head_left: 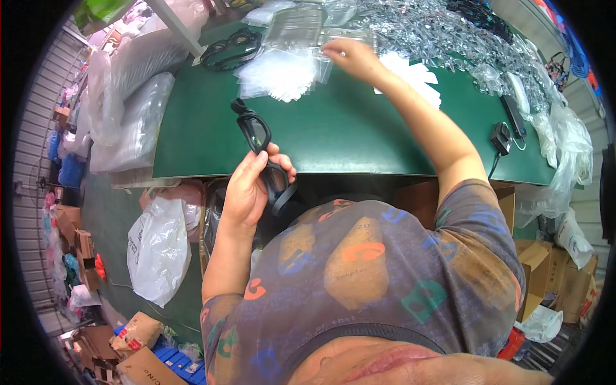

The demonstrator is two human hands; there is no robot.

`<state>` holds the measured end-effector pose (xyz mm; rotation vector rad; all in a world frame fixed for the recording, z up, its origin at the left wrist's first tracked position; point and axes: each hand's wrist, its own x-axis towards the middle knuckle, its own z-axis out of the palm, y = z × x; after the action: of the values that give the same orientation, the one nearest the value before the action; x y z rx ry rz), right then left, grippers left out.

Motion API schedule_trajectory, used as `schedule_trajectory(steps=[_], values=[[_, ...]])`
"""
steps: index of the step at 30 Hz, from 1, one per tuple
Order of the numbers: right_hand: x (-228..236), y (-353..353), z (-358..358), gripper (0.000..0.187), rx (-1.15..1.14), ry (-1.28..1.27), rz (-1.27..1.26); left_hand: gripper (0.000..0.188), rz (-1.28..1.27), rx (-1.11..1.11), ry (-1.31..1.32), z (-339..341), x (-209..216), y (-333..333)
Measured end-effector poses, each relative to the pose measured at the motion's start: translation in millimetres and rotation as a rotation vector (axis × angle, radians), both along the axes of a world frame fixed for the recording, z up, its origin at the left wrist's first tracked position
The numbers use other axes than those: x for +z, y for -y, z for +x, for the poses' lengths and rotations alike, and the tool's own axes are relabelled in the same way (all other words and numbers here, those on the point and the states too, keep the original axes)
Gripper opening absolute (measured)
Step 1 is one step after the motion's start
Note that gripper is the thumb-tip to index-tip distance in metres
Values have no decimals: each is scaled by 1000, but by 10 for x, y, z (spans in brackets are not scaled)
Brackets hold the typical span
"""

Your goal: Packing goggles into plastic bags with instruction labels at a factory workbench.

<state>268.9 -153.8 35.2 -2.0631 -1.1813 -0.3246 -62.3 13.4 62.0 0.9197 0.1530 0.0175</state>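
Note:
My left hand [247, 189] is closed round a pair of black swimming goggles [256, 133], held upright over the table's near edge. One lens and a bit of strap stick up above my fingers; the other lens hangs below them. My right hand [351, 59] is stretched to the far middle of the table, beside a pile of clear plastic sleeves [295, 29]. Its fingers are curled together, and whatever may be between them is too small to make out. Just left of it is a fanned stack of clear bags with white slips [280, 74].
More black goggles [232, 48] lie at the green table's [359, 138] far left. White cards [410, 77] sit right of centre. Many small clear plastic pieces [443, 38] heap along the back. A black adapter [500, 138] is at right; plastic-wrapped rolls [131, 122] stand at left.

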Motion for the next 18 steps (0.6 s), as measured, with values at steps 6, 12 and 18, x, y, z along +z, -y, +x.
schedule_trajectory(steps=[6,12,18], values=[[-162,-29,564,27,-188,226,-702,25,134,65,44,117,-18,-34],[-72,-36,475,31,-170,167,-704,25,89,71,70,96,-39,-97],[-99,60,528,21,-157,250,-670,24,81,82,71,137,-27,-99]])
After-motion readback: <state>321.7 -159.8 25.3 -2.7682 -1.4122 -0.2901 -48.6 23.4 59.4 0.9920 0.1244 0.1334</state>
